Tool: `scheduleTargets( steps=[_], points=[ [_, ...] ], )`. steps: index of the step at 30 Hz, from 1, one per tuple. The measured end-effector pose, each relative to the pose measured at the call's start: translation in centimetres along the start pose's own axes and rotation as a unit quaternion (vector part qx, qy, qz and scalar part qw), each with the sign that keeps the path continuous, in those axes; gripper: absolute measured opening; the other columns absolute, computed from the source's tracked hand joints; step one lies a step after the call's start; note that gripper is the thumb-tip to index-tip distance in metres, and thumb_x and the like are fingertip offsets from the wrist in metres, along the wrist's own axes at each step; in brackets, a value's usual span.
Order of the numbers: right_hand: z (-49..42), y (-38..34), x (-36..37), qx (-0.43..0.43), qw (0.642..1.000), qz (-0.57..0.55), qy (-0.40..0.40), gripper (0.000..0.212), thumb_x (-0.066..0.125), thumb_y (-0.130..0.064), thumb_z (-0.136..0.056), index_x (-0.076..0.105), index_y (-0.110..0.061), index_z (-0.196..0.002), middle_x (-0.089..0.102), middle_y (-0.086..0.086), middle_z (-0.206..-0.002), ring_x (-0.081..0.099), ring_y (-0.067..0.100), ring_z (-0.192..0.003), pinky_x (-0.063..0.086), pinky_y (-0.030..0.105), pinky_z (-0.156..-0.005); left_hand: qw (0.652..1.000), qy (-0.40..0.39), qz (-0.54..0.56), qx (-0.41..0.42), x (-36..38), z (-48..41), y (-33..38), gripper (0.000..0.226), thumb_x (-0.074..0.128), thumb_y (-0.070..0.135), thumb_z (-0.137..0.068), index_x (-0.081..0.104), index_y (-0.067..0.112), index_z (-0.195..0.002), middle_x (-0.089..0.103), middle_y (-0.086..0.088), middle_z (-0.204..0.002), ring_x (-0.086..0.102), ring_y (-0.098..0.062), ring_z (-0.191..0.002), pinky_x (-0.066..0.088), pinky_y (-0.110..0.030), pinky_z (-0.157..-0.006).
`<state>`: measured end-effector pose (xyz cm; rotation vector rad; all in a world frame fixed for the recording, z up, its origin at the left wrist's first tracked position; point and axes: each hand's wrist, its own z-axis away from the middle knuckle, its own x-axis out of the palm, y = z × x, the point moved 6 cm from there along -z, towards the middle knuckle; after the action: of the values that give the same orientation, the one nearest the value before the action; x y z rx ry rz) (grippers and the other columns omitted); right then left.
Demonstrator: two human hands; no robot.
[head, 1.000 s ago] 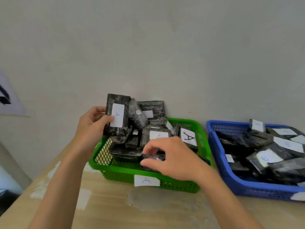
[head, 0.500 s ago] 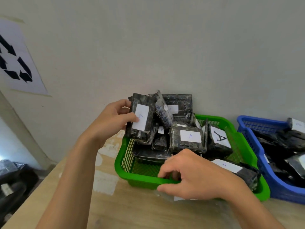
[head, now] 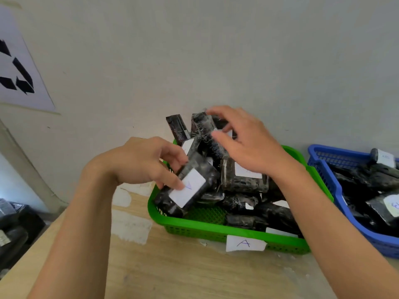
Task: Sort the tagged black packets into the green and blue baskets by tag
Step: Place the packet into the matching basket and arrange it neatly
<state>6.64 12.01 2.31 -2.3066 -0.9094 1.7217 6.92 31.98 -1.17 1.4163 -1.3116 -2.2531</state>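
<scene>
A green basket [head: 194,228] with an "A" label on its front wall holds a heap of black packets with white tags. My left hand [head: 146,160] grips one black packet [head: 194,171] by its upper end; the packet lies tilted over the basket's left corner, its white tag facing up. My right hand [head: 244,141] hovers over the back of the heap, fingers curved around the top of an upright packet [head: 201,128] that leans against the wall. A blue basket [head: 323,160] at the right edge also holds tagged black packets.
The baskets stand on a wooden table [head: 172,272] pushed against a pale wall. A white sheet with a recycling sign [head: 19,67] hangs at the left. Dark bags [head: 15,225] lie on the floor beyond the table's left edge.
My left hand has tipped its packet down from upright onto the basket's left corner. My right hand left the front rim and rose to the upright packets at the back.
</scene>
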Motion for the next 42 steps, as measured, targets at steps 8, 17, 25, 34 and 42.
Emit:
scheduleTargets(
  steps=[8,17,25,34,42],
  points=[
    [-2.9,-1.0,2.0,0.010,0.993,0.117,0.006,0.044,0.069,-0.037,-0.095,0.044,-0.034,-0.131,0.066,0.003,-0.115,0.065,0.033,-0.103,0.054,0.042,-0.081,0.997,-0.008,-0.070,-0.005,2.6,-1.9,1.6,0.028,0.087,0.016,-0.081,0.075,0.028,-0.103,0.077,0.008,-0.094,0.072,-0.003,-0.086,0.059,-0.029,-0.087],
    [3.1,3.7,-3.5,0.137,0.969,-0.087,0.187,0.041,0.092,-0.027,-0.074,0.054,-0.032,-0.089,0.070,-0.008,-0.104,0.074,0.013,-0.084,0.064,0.028,-0.063,0.990,-0.073,-0.115,-0.027,4.8,-2.5,1.1,0.028,0.070,0.005,-0.093,0.077,0.027,-0.109,0.073,0.010,-0.098,0.068,-0.006,-0.095,0.056,-0.030,-0.087],
    [4.4,5.9,-4.7,0.151,0.943,-0.210,0.210,0.039,0.093,-0.020,-0.077,0.057,-0.021,-0.093,0.077,-0.003,-0.097,0.079,0.013,-0.078,0.066,0.033,-0.061,0.976,-0.034,-0.208,-0.047,6.8,-2.7,2.3,0.040,0.061,-0.012,-0.082,0.080,0.022,-0.087,0.078,-0.001,-0.084,0.073,-0.013,-0.080,0.062,-0.030,-0.072],
    [3.7,7.0,-3.6,0.165,0.935,-0.236,0.208,0.038,0.093,-0.020,-0.077,0.058,-0.023,-0.091,0.075,0.002,-0.103,0.079,0.016,-0.081,0.066,0.034,-0.062,0.950,0.104,-0.295,-0.014,7.5,-2.8,2.9,0.029,0.075,0.000,-0.077,0.074,0.028,-0.071,0.072,0.005,-0.081,0.069,-0.019,-0.083,0.059,-0.037,-0.069],
    [3.5,7.2,-3.0,0.173,0.930,-0.236,0.222,0.032,0.090,-0.020,-0.081,0.059,-0.026,-0.087,0.073,0.001,-0.100,0.078,0.011,-0.071,0.066,0.035,-0.062,0.986,0.123,-0.026,0.105,4.5,-2.6,2.4,0.021,0.093,0.020,-0.072,0.072,0.021,-0.072,0.067,0.012,-0.061,0.059,0.001,-0.056,0.044,-0.012,-0.055]
  ],
)
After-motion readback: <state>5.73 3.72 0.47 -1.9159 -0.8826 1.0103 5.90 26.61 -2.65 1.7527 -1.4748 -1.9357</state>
